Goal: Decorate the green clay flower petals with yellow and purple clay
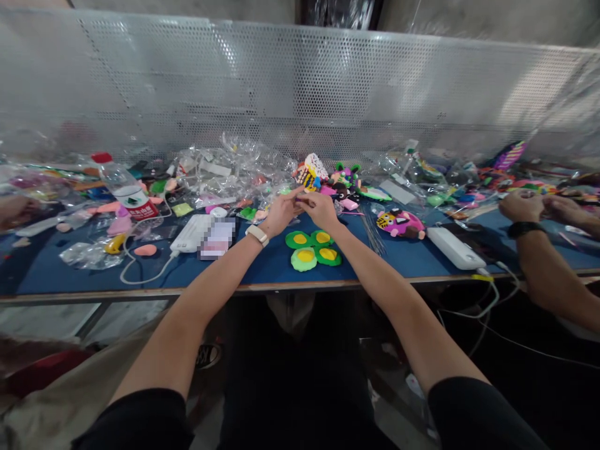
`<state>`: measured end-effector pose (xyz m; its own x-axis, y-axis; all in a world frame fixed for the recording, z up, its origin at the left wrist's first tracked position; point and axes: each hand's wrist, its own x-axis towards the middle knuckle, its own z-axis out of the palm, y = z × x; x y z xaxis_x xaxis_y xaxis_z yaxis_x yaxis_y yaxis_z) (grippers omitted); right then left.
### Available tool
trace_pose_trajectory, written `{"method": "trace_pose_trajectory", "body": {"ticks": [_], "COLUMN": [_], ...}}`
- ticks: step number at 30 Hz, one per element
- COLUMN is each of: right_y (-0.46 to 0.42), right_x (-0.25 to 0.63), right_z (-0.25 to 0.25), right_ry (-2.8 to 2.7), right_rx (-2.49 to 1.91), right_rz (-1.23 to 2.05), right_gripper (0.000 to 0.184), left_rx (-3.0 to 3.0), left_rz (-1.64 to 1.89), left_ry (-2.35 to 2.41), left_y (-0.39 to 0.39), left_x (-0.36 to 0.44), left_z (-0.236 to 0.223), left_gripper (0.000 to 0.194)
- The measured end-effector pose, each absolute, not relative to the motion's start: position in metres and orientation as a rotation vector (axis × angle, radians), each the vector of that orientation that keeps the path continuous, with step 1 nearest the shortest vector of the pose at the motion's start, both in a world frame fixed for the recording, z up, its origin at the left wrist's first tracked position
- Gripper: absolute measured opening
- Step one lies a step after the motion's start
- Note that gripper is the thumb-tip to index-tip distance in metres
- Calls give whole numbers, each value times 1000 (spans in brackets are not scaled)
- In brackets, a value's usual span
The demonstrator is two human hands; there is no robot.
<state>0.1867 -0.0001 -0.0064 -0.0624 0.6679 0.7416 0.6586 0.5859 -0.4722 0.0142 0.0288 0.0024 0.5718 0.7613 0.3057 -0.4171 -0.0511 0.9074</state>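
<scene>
My left hand (280,214) and my right hand (321,210) meet over the middle of the blue table, fingertips pinched together. Whatever sits between the fingers is small, perhaps dark, and I cannot make it out. Just below them on the table lie several green discs with yellow centres (304,257), set close together in a cluster. Right behind the fingers are a yellow-and-black striped clay figure (311,180) with a white speckled top and a green and purple clay figure (347,174). A pink clay piece with a striped face (400,223) rests to the right of my hands.
A red-capped bottle (122,187), a white power bank (191,233) and a phone (218,239) stand or lie left. Thin wires (372,232) and another white power bank (455,248) lie right. Clear plastic wrapping (248,165) lines the back. Co-workers' hands (522,206) show at both sides.
</scene>
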Motion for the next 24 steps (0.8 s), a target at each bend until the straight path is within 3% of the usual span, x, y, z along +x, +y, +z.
{"method": "trace_pose_trajectory", "body": {"ticks": [5, 10, 18, 24], "right_y": [-2, -7, -7, -5], "right_x": [192, 196, 194, 196], "right_z": [-1, 4, 1, -1], "right_ry": [-1647, -1681, -1727, -1778], "right_rx": [-1118, -1103, -1033, -1026], "right_rz": [33, 44, 77, 63], "right_gripper": [25, 34, 17, 18], "left_rx": [1428, 1583, 1566, 1591], "left_rz": [1072, 1171, 1117, 1098], "left_ry": [414, 508, 584, 611], "left_y": [32, 36, 38, 38], "left_x": [14, 11, 5, 2], "left_z": [-2, -5, -3, -4], "left_gripper": [41, 50, 47, 50]}}
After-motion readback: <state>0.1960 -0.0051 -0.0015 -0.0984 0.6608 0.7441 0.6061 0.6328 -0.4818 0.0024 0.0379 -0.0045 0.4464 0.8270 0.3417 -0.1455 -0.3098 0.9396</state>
